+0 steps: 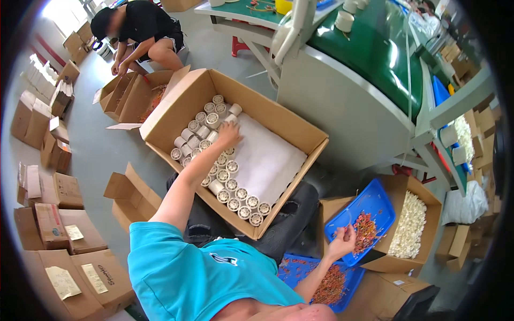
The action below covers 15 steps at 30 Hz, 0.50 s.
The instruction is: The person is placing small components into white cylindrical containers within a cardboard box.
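Note:
My left hand (229,136) reaches into a large cardboard box (278,109), its fingers bent round a white cylindrical part (231,119). Rows of similar round white parts (232,184) with slotted ends line the box's left and near sides; some lie on their sides. A white sheet (267,155) lies under them. On the right, my right hand (342,243) is closed in a pinch at the edge of a blue tray (381,200). What it pinches is too small to make out. Small red and orange pieces (365,233) are heaped in that tray.
A second blue tray (292,270) with similar pieces sits below. Beside it, a carton holds white pieces (408,224). A green-topped workbench (369,53) stands far right. Another person (142,32) crouches far left by open cartons (128,99). Stacked cartons (69,235) line the left.

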Tool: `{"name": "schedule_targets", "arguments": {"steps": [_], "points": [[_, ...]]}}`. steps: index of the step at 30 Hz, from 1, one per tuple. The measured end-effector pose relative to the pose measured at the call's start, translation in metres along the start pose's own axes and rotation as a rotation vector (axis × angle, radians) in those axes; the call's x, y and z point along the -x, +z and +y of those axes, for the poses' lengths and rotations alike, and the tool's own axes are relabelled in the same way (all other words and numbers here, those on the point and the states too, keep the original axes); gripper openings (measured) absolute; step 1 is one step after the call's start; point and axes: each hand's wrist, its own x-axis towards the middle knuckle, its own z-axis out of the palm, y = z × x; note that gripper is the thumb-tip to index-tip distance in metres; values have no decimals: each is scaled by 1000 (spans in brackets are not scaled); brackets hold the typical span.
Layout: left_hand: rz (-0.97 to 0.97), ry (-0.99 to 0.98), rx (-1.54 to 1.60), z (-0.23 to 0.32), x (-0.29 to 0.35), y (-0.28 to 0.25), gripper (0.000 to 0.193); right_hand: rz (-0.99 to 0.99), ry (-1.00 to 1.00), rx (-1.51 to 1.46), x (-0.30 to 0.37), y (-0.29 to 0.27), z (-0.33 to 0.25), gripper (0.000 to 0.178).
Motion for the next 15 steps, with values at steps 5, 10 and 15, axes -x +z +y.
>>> {"name": "schedule_targets", "arguments": {"steps": [5,10,15], "points": [[-25,-3,-247,-29,7,56,30,-49,-133,80,20,15,5,24],[-285,-20,-376,-4,-12,35,34,-45,-1,-44,39,21,-31,17],[-159,-29,-52,-8,-4,-11,25,-79,-200,-63,36,28,-49,21]]}}
